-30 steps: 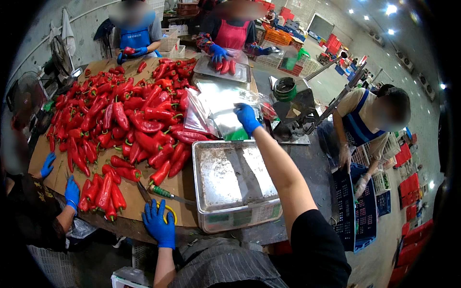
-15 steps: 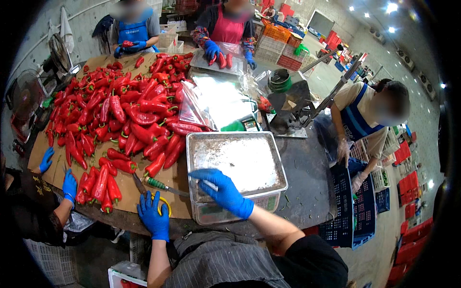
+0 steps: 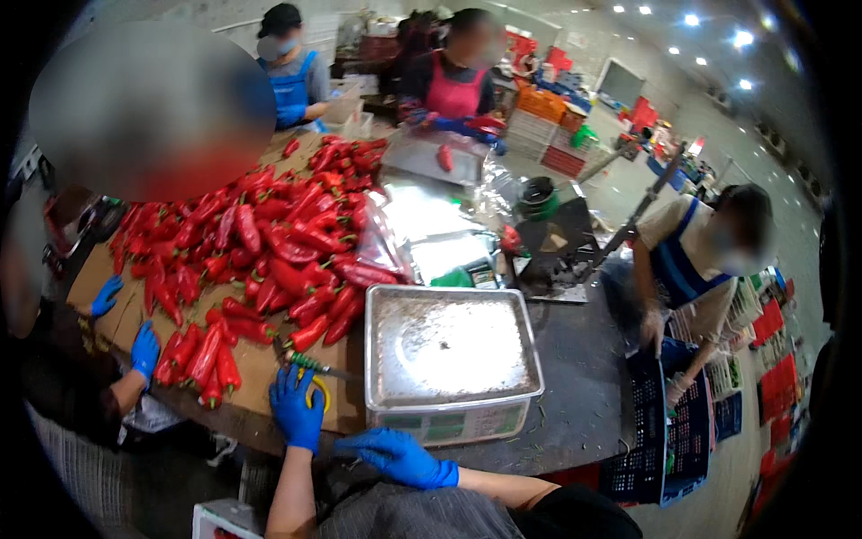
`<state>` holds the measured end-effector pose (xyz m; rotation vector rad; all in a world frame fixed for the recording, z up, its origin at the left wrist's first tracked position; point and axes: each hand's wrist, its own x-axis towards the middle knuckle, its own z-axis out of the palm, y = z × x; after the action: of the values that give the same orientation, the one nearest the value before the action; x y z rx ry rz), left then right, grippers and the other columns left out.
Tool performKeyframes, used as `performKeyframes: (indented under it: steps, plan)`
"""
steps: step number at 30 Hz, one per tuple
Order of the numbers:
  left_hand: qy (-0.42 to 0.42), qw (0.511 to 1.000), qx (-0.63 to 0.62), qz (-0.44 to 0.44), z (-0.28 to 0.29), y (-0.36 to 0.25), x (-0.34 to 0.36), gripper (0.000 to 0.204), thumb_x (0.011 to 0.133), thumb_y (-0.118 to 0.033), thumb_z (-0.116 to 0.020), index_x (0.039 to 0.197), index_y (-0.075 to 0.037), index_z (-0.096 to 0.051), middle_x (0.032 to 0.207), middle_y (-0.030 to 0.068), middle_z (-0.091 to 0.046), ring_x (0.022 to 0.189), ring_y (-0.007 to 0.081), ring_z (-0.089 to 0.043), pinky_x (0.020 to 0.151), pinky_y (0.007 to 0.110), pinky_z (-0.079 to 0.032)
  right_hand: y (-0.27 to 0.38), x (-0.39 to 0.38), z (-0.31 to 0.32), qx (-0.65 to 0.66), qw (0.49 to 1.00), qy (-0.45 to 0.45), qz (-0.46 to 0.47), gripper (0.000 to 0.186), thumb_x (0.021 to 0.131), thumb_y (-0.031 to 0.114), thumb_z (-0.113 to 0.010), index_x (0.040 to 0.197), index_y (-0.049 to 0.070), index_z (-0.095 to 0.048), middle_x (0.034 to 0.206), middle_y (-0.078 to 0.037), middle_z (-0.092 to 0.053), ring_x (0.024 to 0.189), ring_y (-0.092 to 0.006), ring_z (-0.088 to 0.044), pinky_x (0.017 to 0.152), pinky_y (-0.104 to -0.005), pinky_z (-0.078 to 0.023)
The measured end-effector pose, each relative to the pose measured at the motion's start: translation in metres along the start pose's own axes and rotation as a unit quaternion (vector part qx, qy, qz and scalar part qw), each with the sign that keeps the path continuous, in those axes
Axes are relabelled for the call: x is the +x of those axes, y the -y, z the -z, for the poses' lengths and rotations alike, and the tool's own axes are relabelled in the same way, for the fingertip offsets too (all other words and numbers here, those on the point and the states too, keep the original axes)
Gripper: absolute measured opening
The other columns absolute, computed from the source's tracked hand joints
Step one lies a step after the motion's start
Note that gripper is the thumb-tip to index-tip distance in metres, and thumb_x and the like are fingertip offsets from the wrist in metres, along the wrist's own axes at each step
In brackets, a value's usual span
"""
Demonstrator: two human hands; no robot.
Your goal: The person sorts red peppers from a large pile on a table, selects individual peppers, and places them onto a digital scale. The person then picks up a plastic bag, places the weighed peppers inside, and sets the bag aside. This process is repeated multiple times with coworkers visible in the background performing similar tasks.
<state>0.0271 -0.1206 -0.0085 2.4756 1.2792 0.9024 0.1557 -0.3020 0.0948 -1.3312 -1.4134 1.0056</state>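
Observation:
My left hand (image 3: pixel 298 411), in a blue glove, rests at the table's near edge with its fingers stretched out. Under and beside it shows a yellow loop (image 3: pixel 320 392), partly covered, perhaps a scissors handle. Just beyond the fingertips lies a green-handled knife (image 3: pixel 307 361), its blade toward the tray. My right hand (image 3: pixel 395 456), also blue-gloved, hovers in front of my apron with fingers extended leftward and nothing visible in them. Past it, a shallow metal tray (image 3: pixel 422 368) sits on top of a clear plastic bin (image 3: pixel 449 424).
A big heap of red peppers (image 3: pixel 269 242) covers the cardboard at left, with a smaller group (image 3: pixel 202 364) nearer. Co-workers' gloved hands (image 3: pixel 145 349) are at the left edge. A blue crate (image 3: pixel 636 431) stands at right beside a co-worker. A scale-like stand (image 3: pixel 557 242) is beyond the tray.
My right hand has come off the tray, down and toward me. The whole view has shifted, so the table sits lower and further right. My left hand stays by the yellow loop.

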Motion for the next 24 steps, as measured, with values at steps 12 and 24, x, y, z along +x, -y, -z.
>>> performKeyframes:
  steps: [12,24]
  plan:
    - [-0.153,0.980,-0.129,0.022,0.037,0.025,0.002,0.027,0.077,-0.005,-0.062,0.102,-0.011,-0.065,0.112,0.0109,-0.059,0.105,0.0296,-0.054,0.090,0.040,-0.043,0.003,-0.008,-0.002,0.070,0.995,-0.068,-0.016,0.030,0.086,0.000,-0.056,0.113,0.009,-0.063,0.104,-0.009,-0.065,0.092,-0.0193,-0.060,0.082,-0.0299,-0.045]
    - [0.033,0.966,0.136,0.216,0.106,0.114,0.089,0.071,0.072,-0.012,-0.071,0.135,-0.013,-0.039,0.120,0.0168,-0.053,0.110,0.0351,-0.050,0.093,0.042,-0.042,0.007,-0.003,0.001,0.034,0.998,-0.033,-0.030,0.031,0.086,-0.001,-0.055,0.115,0.008,-0.062,0.106,-0.009,-0.065,0.093,-0.0187,-0.060,0.083,-0.0296,-0.045]
